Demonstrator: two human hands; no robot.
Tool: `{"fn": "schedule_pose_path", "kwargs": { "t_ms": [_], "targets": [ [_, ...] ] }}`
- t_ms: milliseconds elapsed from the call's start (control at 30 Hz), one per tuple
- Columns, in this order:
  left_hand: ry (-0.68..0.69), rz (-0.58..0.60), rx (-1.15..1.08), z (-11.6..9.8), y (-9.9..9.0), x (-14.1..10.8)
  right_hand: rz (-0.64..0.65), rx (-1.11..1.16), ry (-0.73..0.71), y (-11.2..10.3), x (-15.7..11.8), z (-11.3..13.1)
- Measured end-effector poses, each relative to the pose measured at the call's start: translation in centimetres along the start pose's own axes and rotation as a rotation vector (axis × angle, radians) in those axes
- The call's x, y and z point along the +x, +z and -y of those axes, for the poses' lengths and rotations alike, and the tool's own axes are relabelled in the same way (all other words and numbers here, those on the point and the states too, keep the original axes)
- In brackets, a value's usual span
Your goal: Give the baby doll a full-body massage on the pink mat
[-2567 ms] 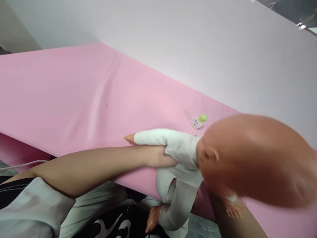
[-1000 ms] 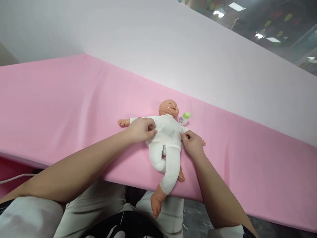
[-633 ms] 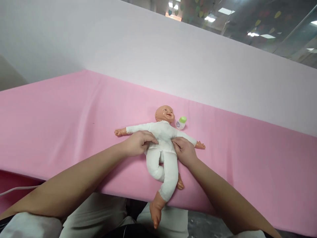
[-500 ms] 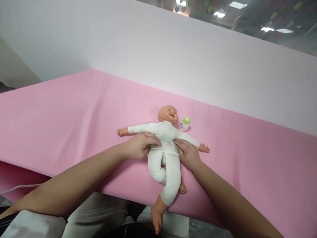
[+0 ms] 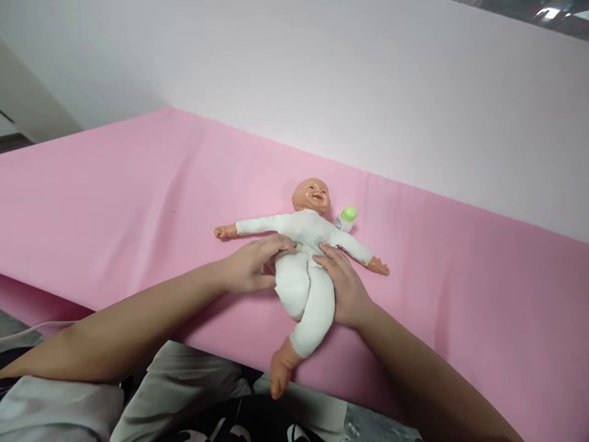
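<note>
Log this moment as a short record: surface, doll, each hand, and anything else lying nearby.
surface: pink sheet over a flat top, white wall panel behind
doll: baby doll in white bodysuit, face up, arms spread, one foot past the near edge
left hand: left hand on the doll's waist, fingers curled at the cloth
right hand: right hand against the doll's hip and thigh
nearby: small bottle with green cap lying beside the doll's head
</note>
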State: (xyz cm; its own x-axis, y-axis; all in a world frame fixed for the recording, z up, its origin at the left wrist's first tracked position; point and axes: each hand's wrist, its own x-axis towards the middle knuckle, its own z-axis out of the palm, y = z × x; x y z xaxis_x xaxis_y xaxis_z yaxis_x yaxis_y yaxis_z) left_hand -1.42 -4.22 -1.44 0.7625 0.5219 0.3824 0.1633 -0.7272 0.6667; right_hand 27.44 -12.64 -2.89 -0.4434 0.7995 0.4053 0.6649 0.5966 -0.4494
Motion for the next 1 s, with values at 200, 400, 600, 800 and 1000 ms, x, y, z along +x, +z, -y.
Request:
{"fn": "schedule_pose_path", "kwargs": {
  "t_ms": [200,400,600,800,1000],
  "targets": [
    [-0.061,0.039,-0.237,1.2,-1.1,0.3,0.041,-0.028,0.034,0.0,0.3,-0.1],
    [-0.094,0.212,-0.318,1.8,-2.8,0.5,0.088,-0.134,0.051,0.6,0.1,0.6],
    [-0.146,0.329,-0.131,-0.1,-3.8,0.3,0.165,-0.215,0.060,1.1,-0.1,1.6],
    [-0.112,0.408,-0.019,-0.2,-4.3,0.0,0.169,-0.262,0.055,1.6,-0.1,2.2],
    [-0.086,0.389,0.038,0.6,-4.6,0.2,0.198,-0.261,0.057,1.7,0.0,3.2]
  ]
}}
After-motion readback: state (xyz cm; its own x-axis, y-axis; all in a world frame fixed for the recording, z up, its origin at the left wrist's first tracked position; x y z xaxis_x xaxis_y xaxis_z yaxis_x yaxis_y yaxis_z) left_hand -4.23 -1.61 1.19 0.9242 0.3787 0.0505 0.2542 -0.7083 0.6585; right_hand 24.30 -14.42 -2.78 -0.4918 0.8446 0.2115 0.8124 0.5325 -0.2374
